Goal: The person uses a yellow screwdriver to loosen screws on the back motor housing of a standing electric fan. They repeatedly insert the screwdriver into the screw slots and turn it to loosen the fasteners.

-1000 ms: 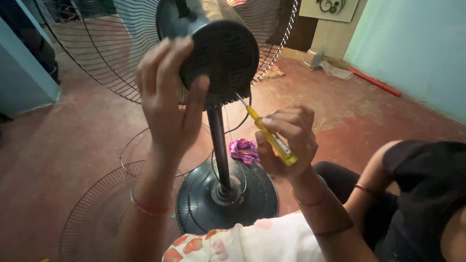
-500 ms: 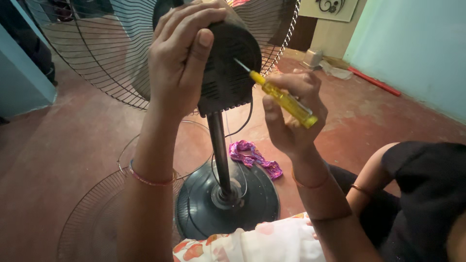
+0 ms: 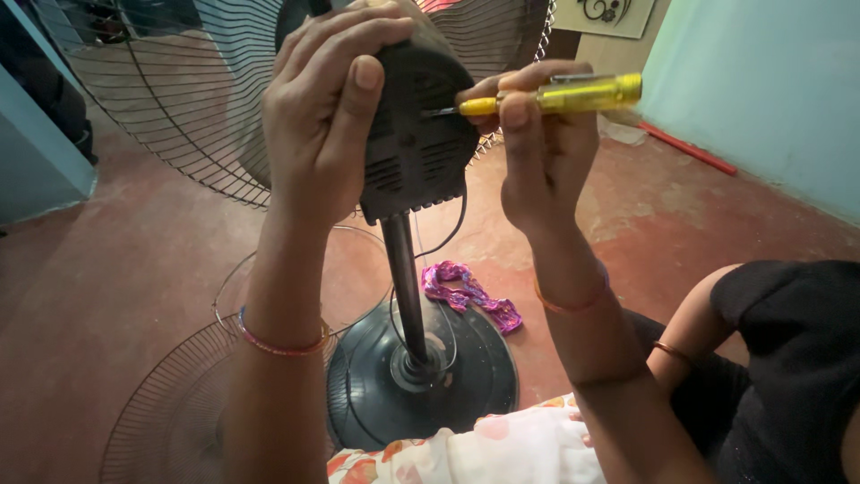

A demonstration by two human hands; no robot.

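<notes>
Left hand point(image 3: 327, 116) wrapped around black fan motor housing point(image 3: 421, 148); right hand point(image 3: 542, 152) pinching yellow screwdriver point(image 3: 555, 94), tip against housing.

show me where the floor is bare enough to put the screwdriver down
Bare red floor lies right of the purple cloth, toward the blue wall. Another patch sits far left. Crowded around the fan base, where a loose wire grille lies.

Domestic room, not a workshop: bare red floor point(image 3: 134, 269), pale green wall point(image 3: 761, 90) at upper right, framed decoration point(image 3: 609, 13) at top, pedestal fan point(image 3: 421, 161) standing centre frame.
</notes>
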